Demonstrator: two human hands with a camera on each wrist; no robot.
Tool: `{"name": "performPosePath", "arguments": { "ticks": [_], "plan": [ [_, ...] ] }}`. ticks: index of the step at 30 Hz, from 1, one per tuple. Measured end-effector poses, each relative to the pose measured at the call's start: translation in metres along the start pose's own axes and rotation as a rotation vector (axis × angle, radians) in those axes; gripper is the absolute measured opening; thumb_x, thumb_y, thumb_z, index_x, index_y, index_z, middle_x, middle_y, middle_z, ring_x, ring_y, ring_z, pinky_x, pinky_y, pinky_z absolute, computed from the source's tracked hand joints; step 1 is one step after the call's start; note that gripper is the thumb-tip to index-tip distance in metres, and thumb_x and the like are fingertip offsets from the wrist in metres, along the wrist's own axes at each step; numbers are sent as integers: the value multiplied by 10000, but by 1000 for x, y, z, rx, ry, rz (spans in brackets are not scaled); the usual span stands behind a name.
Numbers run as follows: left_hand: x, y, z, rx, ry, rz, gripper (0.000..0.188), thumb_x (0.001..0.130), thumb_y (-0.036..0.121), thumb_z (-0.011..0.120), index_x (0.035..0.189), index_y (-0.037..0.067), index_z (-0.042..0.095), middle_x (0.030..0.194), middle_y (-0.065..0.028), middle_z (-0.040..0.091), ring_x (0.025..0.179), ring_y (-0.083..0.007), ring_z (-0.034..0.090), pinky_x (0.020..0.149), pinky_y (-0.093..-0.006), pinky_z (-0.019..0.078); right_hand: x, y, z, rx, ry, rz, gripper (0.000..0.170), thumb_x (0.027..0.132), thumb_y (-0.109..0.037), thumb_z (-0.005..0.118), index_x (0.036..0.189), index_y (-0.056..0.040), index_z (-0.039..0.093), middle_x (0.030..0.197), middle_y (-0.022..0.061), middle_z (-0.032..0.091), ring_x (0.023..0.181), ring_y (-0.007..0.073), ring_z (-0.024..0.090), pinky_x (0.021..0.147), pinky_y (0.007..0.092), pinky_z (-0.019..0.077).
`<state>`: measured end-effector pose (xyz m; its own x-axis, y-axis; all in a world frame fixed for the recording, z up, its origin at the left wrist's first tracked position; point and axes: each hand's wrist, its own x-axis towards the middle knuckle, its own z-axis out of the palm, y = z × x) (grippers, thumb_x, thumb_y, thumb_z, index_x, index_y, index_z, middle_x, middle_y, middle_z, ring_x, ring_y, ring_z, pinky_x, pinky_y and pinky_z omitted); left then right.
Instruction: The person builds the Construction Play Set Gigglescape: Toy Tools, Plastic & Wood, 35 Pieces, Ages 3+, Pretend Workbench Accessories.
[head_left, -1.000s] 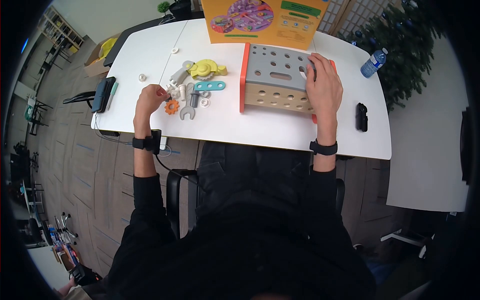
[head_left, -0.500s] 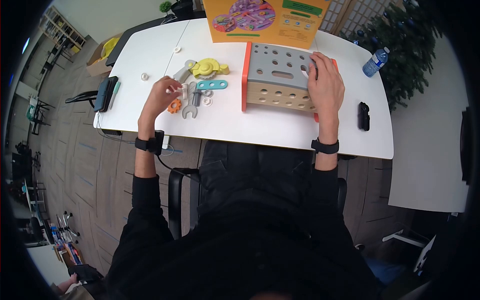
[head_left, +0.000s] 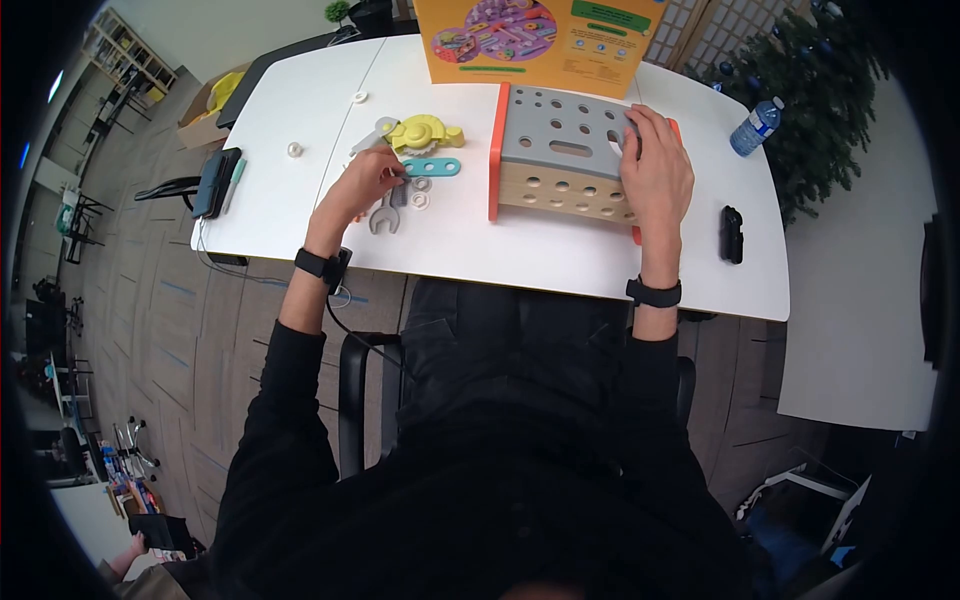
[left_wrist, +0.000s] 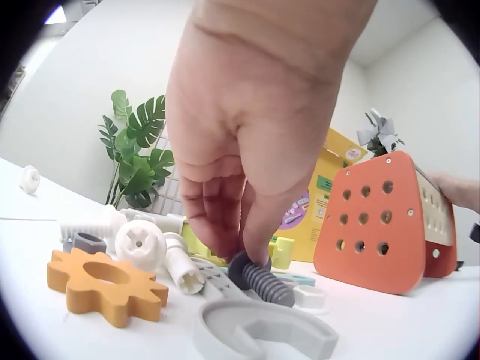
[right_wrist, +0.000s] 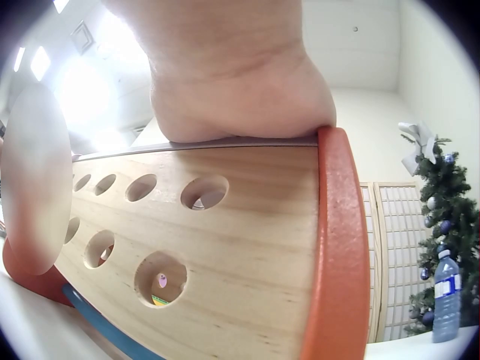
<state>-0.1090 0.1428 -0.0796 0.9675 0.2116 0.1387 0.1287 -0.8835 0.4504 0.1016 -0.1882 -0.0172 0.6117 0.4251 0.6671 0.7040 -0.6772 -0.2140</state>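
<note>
In the left wrist view the left hand pinches the head of a dark grey screw, whose threaded end points down beside a light grey wrench. An orange gear and several white screws and nuts lie to the left of it. A teal strip and a yellow saw-like toy are just beyond the hand in the head view. The right hand rests on the right end of the grey top of the wooden toy bench, its fingers lying over the top; red panels form the bench's ends.
Behind the bench stands a yellow box. A water bottle and a black case are on the right side of the table. At the left lie a dark pouch and a green pen; small white pieces lie apart.
The left hand has moved rightward from the gear and white pieces to the dark grey screw, and now pinches it. The right hand stays on the bench.
</note>
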Motion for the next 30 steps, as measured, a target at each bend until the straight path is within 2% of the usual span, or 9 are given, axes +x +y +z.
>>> {"name": "performPosePath", "arguments": {
  "ticks": [4,7,9,12,16,19,21,22,30],
  "plan": [
    [-4,8,-19,-33,-6,-43,169,796,-9,714,964,-23,701,937,-97,685,849,-202,665,755,-302,548,0,1,1,1,-1,1,255,901,-183,548,1117,-95,651,1194,2,629,1081,191,601,933,322,471],
    [-13,2,-41,-293,103,-182,185,828,-11,682,1009,-44,693,986,-121,715,906,-167,682,846,-277,556,0,1,1,-2,3,-4,255,901,-180,544,1117,-96,652,1194,-1,629,1083,191,599,936,323,470],
    [-20,1,-53,-367,142,-277,178,819,20,702,982,-50,701,918,-122,720,861,-173,696,766,-270,564,0,0,0,1,-2,2,256,901,-179,545,1117,-97,652,1195,-1,629,1084,191,599,937,324,469],
    [-27,-10,-59,-425,220,-357,190,825,42,704,994,-45,705,886,-113,721,860,-161,695,743,-258,557,0,0,1,3,-5,5,256,899,-178,546,1118,-98,652,1196,-2,630,1084,191,598,938,326,468],
    [-33,-12,-53,-427,258,-320,195,830,58,708,1004,-30,710,873,-112,721,837,-149,688,705,-253,549,0,1,2,2,0,-1,257,898,-177,546,1119,-101,653,1193,0,633,1081,190,601,939,326,468],
    [-29,-4,-44,-318,204,-266,232,835,85,720,1056,16,717,886,-86,722,812,-131,661,727,-254,525,0,1,1,2,3,-3,257,898,-176,545,1119,-99,652,1189,2,635,1081,191,603,941,327,468],
    [-24,1,-36,-111,82,-178,209,807,94,745,1007,34,741,867,-82,721,733,-124,612,651,-270,503,0,1,2,0,3,-5,258,898,-175,544,1119,-97,652,1190,3,635,1082,192,602,942,328,468],
    [-22,2,-29,-115,116,-130,193,778,105,768,958,37,754,839,-78,715,695,-133,570,598,-284,474,0,1,2,-3,2,-5,259,898,-174,544,1120,-96,652,1190,4,635,1084,192,602,942,328,467],
    [-5,-13,3,-93,41,-155,206,735,128,793,906,23,749,732,-114,671,653,-173,584,593,-307,473,0,0,0,2,-7,1,261,902,-177,537,1120,-93,655,1196,6,634,1094,195,597,945,322,465]
  ]
}}
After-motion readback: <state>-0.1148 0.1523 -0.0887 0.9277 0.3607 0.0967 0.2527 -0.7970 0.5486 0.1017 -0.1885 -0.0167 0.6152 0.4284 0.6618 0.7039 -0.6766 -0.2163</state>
